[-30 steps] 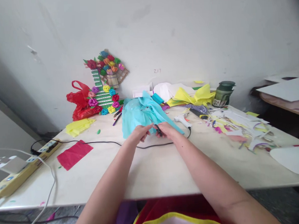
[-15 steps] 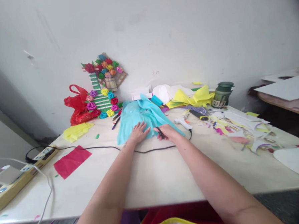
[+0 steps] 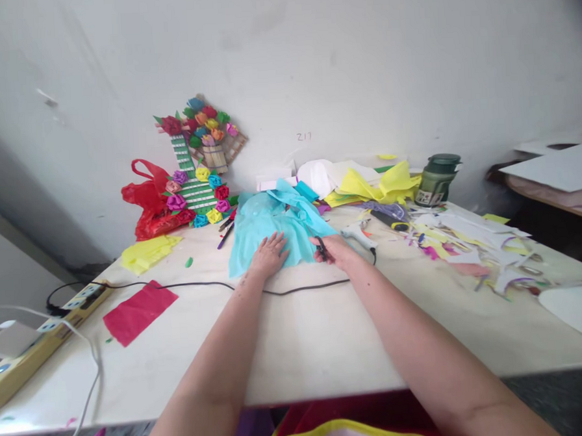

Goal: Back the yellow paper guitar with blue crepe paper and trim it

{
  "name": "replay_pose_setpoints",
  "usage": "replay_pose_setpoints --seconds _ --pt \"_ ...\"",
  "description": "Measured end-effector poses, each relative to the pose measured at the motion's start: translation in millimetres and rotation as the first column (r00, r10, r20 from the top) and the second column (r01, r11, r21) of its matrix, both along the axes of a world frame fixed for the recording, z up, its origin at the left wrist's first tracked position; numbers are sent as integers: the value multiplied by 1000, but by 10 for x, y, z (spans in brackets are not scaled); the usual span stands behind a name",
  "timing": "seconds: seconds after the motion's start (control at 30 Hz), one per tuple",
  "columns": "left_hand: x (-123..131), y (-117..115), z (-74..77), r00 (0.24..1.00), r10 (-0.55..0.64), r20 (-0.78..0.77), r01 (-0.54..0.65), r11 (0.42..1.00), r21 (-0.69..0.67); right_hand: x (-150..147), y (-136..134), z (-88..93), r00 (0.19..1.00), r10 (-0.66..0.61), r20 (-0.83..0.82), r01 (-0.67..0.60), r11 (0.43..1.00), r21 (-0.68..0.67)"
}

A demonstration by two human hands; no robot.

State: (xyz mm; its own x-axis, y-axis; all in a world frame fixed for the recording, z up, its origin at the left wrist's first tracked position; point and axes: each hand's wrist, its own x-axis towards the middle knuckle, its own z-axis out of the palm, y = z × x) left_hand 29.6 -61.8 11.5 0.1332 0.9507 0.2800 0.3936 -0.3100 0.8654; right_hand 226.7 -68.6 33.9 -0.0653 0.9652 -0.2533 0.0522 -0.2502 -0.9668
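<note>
A light-blue sheet of crepe paper lies crumpled in the middle of the table. My left hand rests flat on its near edge, fingers spread. At the paper's near right side, my right hand is closed around black-handled scissors; their blades cannot be made out. Just beyond that hand lies a white glue gun, its black cable running across the table in front of both hands.
Left are a red paper piece, yellow paper, a power strip and a red bag. Paper flowers decorate a green-and-white stand. Right are a utility knife, paper scraps and a green bottle.
My right hand has shifted a little to the right with the scissors, and more of the paper's near edge shows between my hands. My left hand stays flat on the paper.
</note>
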Motion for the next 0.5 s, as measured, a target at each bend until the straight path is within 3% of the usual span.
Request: replay_pose_setpoints --seconds 0.17,0.37,0.5 --pt "54 -26 81 992 -34 118 54 984 -169 87 40 -26 999 11 38 -10 1000 -26" --pt "73 -79 113 987 -34 157 64 980 -191 220 107 -24 997 -24 73 27 999 -46" --pt "64 -74 91 996 -76 54 82 988 -132 292 179 -24 992 -107 74 114 988 -101"
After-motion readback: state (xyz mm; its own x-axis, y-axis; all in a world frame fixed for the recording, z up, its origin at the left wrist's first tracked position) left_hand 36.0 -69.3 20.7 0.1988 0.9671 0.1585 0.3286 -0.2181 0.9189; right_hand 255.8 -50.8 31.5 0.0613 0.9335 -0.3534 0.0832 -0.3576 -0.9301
